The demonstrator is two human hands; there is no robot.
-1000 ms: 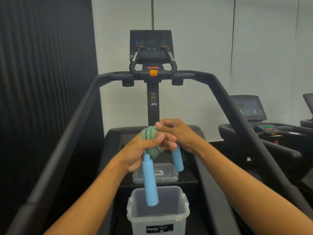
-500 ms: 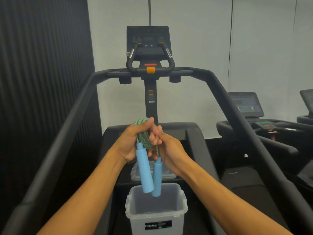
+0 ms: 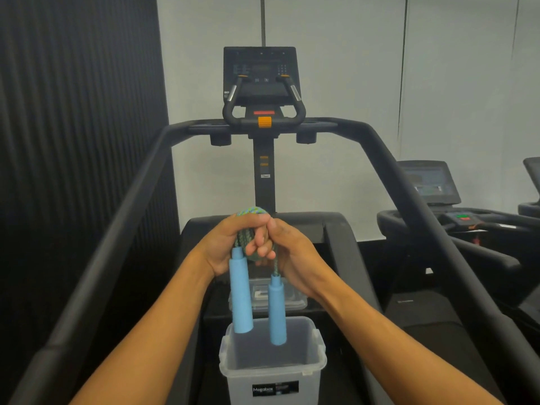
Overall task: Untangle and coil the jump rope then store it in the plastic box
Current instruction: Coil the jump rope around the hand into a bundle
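- We stand on a big black treadmill [image 3: 388, 159]. Its two long rails run up on each side of us to the screen [image 3: 260, 73] at the far end.
- A second treadmill [image 3: 455, 217] stands off to the right, by the pale wall.
- Our two bare arms reach out in front of us, and the hands meet in the middle, over the near part of the treadmill deck.
- The plastic box [image 3: 271, 372] sits on the deck right below our hands. It is see-through and open on top, with a dark label on its near side.
- A clear lid [image 3: 292, 302] lies flat on the deck just past the far edge of the box.
- Our left hand [image 3: 226, 244] is closed around the bunched jump rope [image 3: 248, 213] — a green and blue loop pokes out above the fist.
- Our right hand [image 3: 287, 252] is closed on the rope too, its fingers pressed against the left hand.
- Two blue handles hang straight down from the hands. The left handle [image 3: 241, 290] hangs just under the left hand; the right handle [image 3: 277, 311] hangs lower on a short bit of rope. Both ends show in front of the box's open top — we cannot tell if they are inside it.
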